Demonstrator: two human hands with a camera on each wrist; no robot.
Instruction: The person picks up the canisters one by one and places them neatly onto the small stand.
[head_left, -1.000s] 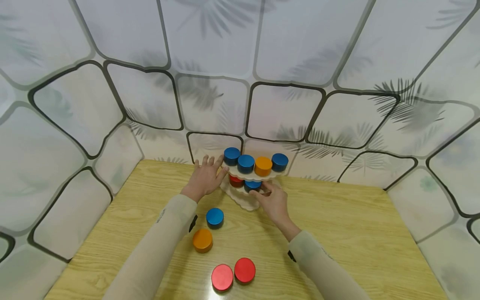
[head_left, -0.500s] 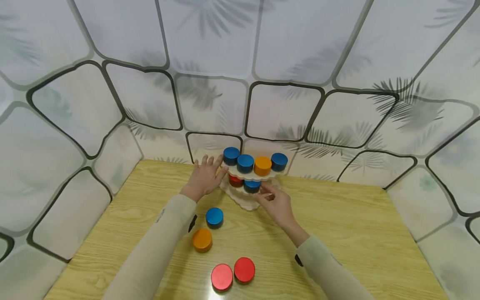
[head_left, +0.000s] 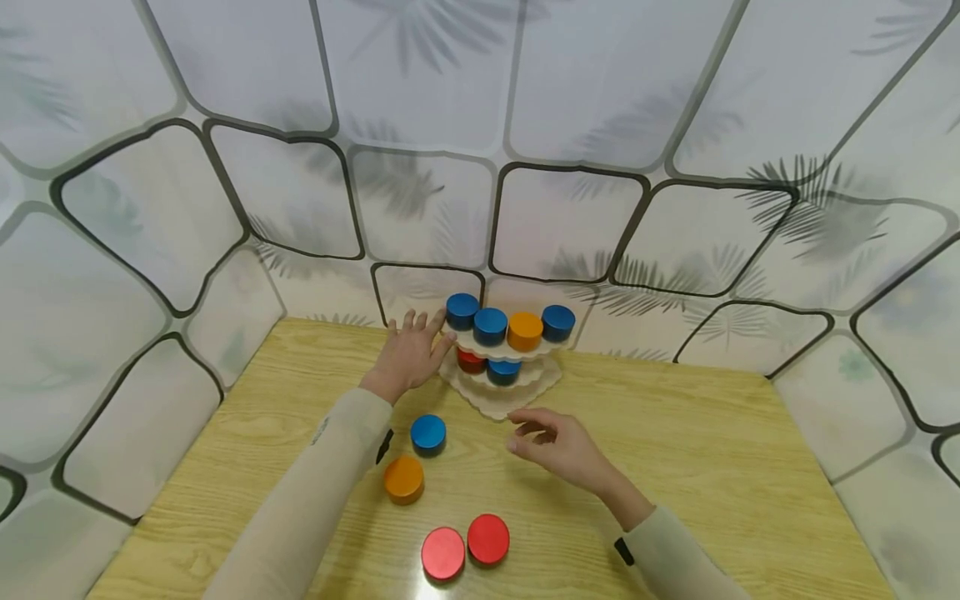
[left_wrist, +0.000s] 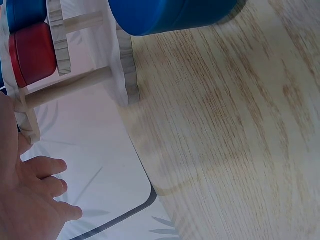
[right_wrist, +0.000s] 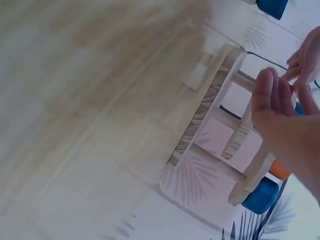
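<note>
A pale wooden tiered stand (head_left: 517, 400) with scalloped edges stands near the back wall. Its top tier bears round tins: a blue one (head_left: 462, 311) at the left, a second blue one (head_left: 491, 327), an orange one (head_left: 525, 332) and a further blue one (head_left: 558, 323). Below, a red tin (head_left: 471, 361) and a blue tin (head_left: 502, 372) sit side by side, partly hidden by the top tier. My left hand (head_left: 408, 354) rests at the stand's left edge, fingers spread. In front of the stand, my right hand (head_left: 558, 446) hovers with loosely curved fingers, holding nothing.
On the wooden table (head_left: 697, 467), a blue tin (head_left: 428, 435) and an orange tin (head_left: 404, 480) lie right of my left forearm. Two red tins, one left (head_left: 442, 554) and one right (head_left: 488, 539), sit nearer me. Patterned walls (head_left: 570, 225) enclose the back and sides.
My right hand has let go of the blue tin on the lower tier and drawn back toward me, to the right. My left hand has stayed at the stand's edge.
</note>
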